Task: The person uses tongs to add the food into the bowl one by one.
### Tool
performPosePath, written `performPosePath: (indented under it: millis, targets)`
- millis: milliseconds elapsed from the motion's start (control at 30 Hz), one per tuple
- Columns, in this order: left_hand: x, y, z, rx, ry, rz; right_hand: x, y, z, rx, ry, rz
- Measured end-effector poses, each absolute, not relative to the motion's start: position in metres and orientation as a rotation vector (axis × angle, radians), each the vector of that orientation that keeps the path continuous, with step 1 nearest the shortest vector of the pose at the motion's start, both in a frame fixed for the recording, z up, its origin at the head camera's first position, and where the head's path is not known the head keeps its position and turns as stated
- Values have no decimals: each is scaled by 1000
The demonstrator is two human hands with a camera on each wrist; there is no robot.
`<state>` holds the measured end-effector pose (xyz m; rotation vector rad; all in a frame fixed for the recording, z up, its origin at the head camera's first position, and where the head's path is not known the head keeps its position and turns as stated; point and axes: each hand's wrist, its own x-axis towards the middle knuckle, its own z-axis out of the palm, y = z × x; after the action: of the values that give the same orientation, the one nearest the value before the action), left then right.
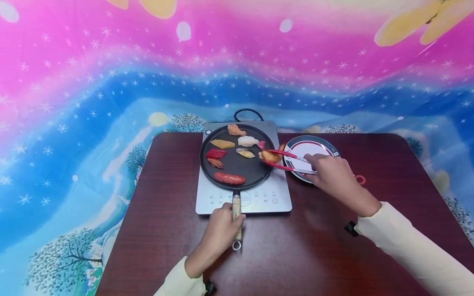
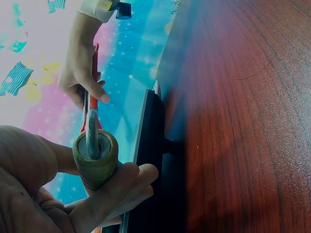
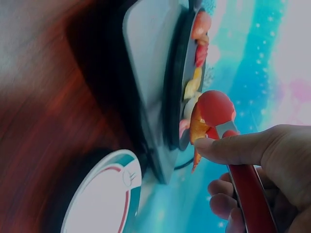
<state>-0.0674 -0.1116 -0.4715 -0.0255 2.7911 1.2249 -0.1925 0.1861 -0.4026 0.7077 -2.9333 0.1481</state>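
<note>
My left hand [image 1: 222, 224] is wrapped around the wooden handle [image 1: 236, 209] of a round black frying pan [image 1: 255, 170]. In the left wrist view the handle's end with its metal ring [image 2: 91, 136] sits between thumb and fingers. My right hand [image 1: 335, 174] grips red-tipped metal tongs [image 1: 290, 154]. Between the tong tips is a golden-brown piece of food [image 1: 273, 157], over the pan's right edge. In the pan lie a scored red sausage [image 1: 229, 178], a pale shrimp [image 1: 248, 141], a fried brown piece [image 1: 236, 130], a yellow piece [image 1: 222, 144], a red piece [image 1: 216, 153] and other small pieces.
The pan stands on a silver induction cooker [image 1: 279, 201] with a black cord [image 1: 249, 109] behind it. Right of it, a white plate [image 1: 303, 148] with a dark green rim lies partly under my right hand. A dark red wooden table [image 1: 159, 197] carries everything; a printed cloth [image 1: 129, 86] hangs behind.
</note>
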Motion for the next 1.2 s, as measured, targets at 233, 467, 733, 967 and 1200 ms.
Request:
performPosePath:
  millis: [233, 467, 733, 967, 1200]
  targets:
    - [-67, -112, -471, -33, 2797, 1216, -186, 168, -399, 748, -2931, 132]
    - [-66, -112, -470, -42, 2786, 1225, -184, 147, -400, 764, -2957, 141]
    - [-67, -112, -471, -24, 2794, 1221, -186, 130, -398, 765, -3036, 165]
    - [-68, -112, -472, -23, 2786, 1226, -191, 117, -398, 769, -3095, 139]
    - [-68, -112, -471, -24, 2790, 1219, -195, 108, -398, 725, -3185, 105]
